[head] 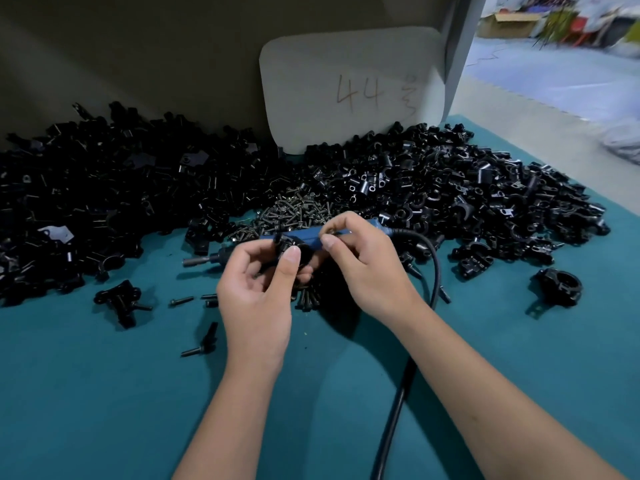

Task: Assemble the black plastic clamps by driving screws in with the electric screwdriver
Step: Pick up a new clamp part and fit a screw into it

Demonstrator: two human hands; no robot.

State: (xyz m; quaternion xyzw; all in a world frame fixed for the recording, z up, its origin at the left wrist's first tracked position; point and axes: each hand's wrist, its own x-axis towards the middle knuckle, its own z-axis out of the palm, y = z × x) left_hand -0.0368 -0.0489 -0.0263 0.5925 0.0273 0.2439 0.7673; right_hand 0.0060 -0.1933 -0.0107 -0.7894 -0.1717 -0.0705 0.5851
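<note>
The left hand [258, 271] gripped a black plastic clamp [294, 247] between curled fingers and thumb; the right hand [360, 258] pinched a small screw [329, 232] at the clamp's upper right edge; both hovered above the electric screwdriver [311, 237], which lay on the teal table [104, 393] with its bit toward the left; its black cable [408, 375] curved from its right end down toward the person; a heap of screws [294, 209] lay just beyond the screwdriver; large piles of black clamp parts [450, 188] spread left and right of that heap; one assembled clamp [557, 287] sat well right of the screwdriver; a card marked "44" [353, 91] stood behind the piles.
</note>
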